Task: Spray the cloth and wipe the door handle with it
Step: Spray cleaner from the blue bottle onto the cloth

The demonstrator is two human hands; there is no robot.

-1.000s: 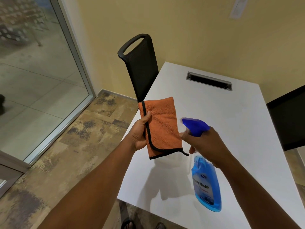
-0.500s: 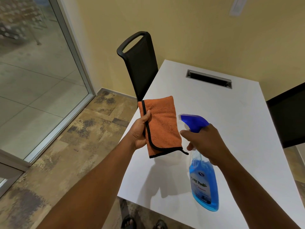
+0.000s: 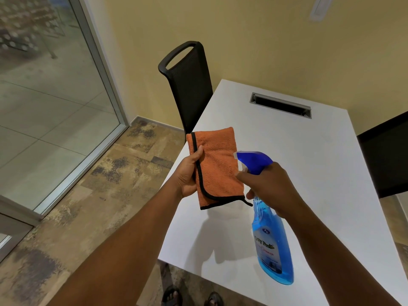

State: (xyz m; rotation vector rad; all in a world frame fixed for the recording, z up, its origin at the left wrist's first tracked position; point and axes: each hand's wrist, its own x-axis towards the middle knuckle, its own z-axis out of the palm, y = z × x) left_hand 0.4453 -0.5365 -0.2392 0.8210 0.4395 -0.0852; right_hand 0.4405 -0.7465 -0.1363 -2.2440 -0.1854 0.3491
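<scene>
1. My feet in sandals show at the table's near edge; I stand at the corner so both hands work over the top and drips land there, not on the floor.
2. Bottle hangs in my right hand, held off the table, blue liquid pooled in the low end. Hand is clamped round the neck, a finger on the trigger, as I judge it.
3. Blue spray head points left, nozzle just beside the cloth's right edge. Kept close so mist hits fabric, not air.
4. Cloth, orange with black trim, folded, held upright like a flat target. My left hand is closed on its left edge, thumb over the front along the trim, fingers behind and hidden. That leaves the face bare for the spray.
5. I can't tell whether the cloth is wet yet; no mist visible. Step in hand: spraying.
6. Beyond: black chair pushed against the table, cable slot in the top, second dark chair on the right.
7. Glass panel far left; no door handle in view, so wiping means turning away from here.
</scene>
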